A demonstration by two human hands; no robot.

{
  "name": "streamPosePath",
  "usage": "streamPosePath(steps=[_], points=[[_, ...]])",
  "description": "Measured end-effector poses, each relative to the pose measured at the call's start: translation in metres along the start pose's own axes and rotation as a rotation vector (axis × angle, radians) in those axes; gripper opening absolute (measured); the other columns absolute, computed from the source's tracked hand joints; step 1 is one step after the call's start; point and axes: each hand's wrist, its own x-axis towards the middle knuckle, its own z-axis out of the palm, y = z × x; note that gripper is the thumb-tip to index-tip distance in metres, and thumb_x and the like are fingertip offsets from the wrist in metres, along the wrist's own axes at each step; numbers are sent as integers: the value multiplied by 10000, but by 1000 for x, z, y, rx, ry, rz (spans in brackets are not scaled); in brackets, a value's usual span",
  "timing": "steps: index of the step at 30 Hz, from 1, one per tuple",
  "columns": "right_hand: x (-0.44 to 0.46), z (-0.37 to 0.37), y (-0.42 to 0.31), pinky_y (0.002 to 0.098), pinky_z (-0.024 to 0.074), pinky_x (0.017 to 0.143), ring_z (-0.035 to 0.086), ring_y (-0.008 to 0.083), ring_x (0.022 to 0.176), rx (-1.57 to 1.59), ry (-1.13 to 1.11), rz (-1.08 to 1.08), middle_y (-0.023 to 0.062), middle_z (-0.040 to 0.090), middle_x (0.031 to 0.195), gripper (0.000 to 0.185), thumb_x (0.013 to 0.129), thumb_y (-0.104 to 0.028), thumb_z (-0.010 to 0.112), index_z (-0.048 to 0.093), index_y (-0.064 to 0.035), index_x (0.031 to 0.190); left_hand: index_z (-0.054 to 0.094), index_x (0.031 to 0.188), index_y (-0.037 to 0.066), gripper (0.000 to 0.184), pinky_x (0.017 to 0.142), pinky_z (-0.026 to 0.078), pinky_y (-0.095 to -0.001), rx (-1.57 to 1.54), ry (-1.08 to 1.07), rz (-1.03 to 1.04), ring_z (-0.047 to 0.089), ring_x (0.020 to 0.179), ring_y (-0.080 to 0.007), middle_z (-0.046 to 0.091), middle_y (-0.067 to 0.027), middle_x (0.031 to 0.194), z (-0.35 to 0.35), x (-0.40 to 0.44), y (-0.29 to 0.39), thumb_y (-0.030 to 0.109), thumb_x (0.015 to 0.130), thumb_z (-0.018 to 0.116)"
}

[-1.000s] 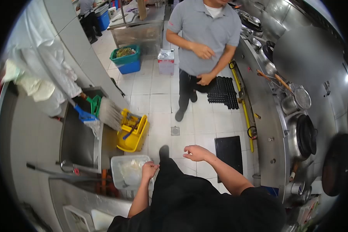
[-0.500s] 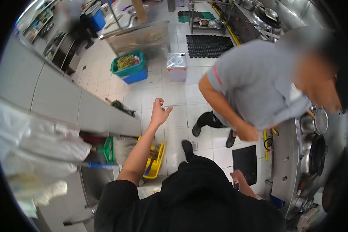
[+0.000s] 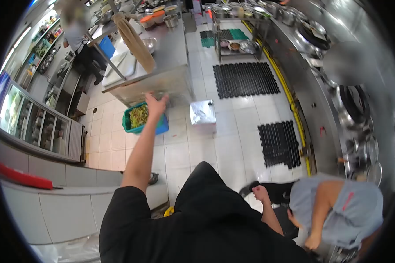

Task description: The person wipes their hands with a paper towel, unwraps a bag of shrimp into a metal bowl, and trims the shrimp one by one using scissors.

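Note:
My left hand [image 3: 156, 106] is stretched out ahead with its fingers apart and nothing in them. In the picture it overlaps a green-lined bin [image 3: 126, 124] of leafy vegetable scraps [image 3: 138, 115] and the front of a steel counter [image 3: 177, 85]; I see no clear contact with either. Low at my right side, my right hand [image 3: 261, 193] has its fingers curled closed, and nothing shows sticking out of it. Close to that hand, a co-worker in a grey shirt [image 3: 338, 210] bends forward, with an arm hanging down.
A foil-topped box [image 3: 202, 113] stands on the tiled floor [image 3: 180, 151] ahead. Black mats [image 3: 245, 80] lie along the right, beside a yellow pipe [image 3: 289, 94] and a stove line with pans [image 3: 355, 105]. A glass-door fridge [image 3: 33, 120] is at left. Another person [image 3: 79, 44] stands far left.
My view has moved forward and up, bringing the counter, bin and box nearer. The grey-shirted co-worker now appears lower right. My left hand is higher in view; my right hand shows more fully.

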Motion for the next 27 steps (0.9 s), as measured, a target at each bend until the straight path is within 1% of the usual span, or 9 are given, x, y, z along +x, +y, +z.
streamPosePath(steps=[4, 6, 9, 10, 14, 17, 20, 24, 27], points=[[163, -51, -142, 311, 519, 563, 657, 154, 613, -7, 152, -239, 91, 687, 732, 258, 909, -243, 658, 691, 10, 947, 325, 1384, -21, 907, 1039, 416, -468, -104, 219, 77, 472, 1231, -420, 412, -308, 1346, -15, 191, 55, 386, 766, 849], [212, -88, -256, 349, 550, 678, 691, 210, 725, -38, 143, -294, 121, 716, 804, 289, 904, -254, 670, 691, 12, 1015, 424, 1345, -41, 779, 993, 456, -451, -27, 501, 139, 558, 1154, -392, 524, -287, 1297, -16, 256, 94, 361, 808, 817], [270, -132, -405, 413, 559, 793, 716, 333, 885, -106, 124, -477, 205, 732, 915, 333, 905, -289, 661, 702, 21, 1020, 579, 1194, -67, 565, 898, 502, -428, -284, 420, 190, 654, 984, -345, 669, -239, 1102, -6, 320, 105, 347, 858, 768], [288, -142, -448, 398, 557, 774, 715, 308, 858, -57, 100, -504, 193, 730, 898, 323, 911, -276, 663, 699, 23, 1029, 657, 1046, -79, 420, 809, 518, -413, -243, 485, 178, 687, 834, -329, 713, -217, 917, 2, 311, 125, 309, 893, 707], [391, -172, -605, 321, 535, 688, 670, 174, 730, 30, -33, -690, 104, 707, 795, 260, 949, -219, 660, 684, 29, 1024, 641, 951, -87, 316, 711, 513, -414, -211, 587, 259, 685, 773, -324, 683, -231, 801, 36, 324, 120, 224, 900, 658], [450, -196, -747, 302, 525, 665, 654, 142, 710, -19, -95, -818, 82, 697, 767, 254, 957, -211, 652, 686, 39, 984, 654, 972, -80, 279, 724, 516, -373, -150, 542, 161, 682, 794, -251, 707, -195, 864, 42, 327, 118, 192, 916, 680], [543, -201, -889, 341, 522, 684, 679, 201, 723, 45, -52, -1024, 132, 725, 813, 256, 933, -237, 669, 708, 13, 969, 671, 995, -80, 246, 737, 515, -324, -307, 603, 174, 655, 829, -147, 734, -129, 939, 58, 326, 123, 160, 944, 678], [602, -237, -1156, 342, 515, 673, 670, 201, 707, 167, 67, -1427, 143, 717, 817, 197, 918, -191, 686, 720, -7, 982, 665, 957, -68, 182, 701, 500, -306, -293, 843, 93, 627, 779, -133, 711, -83, 867, 88, 321, 129, 113, 940, 658], [643, -246, -1383, 284, 503, 667, 610, 129, 701, 336, 114, -1775, 77, 688, 760, 159, 917, -172, 694, 714, -16, 939, 666, 941, -80, 161, 682, 495, -288, -163, 993, -12, 615, 760, -115, 697, -57, 832, 114, 333, 152, 78, 945, 633]])
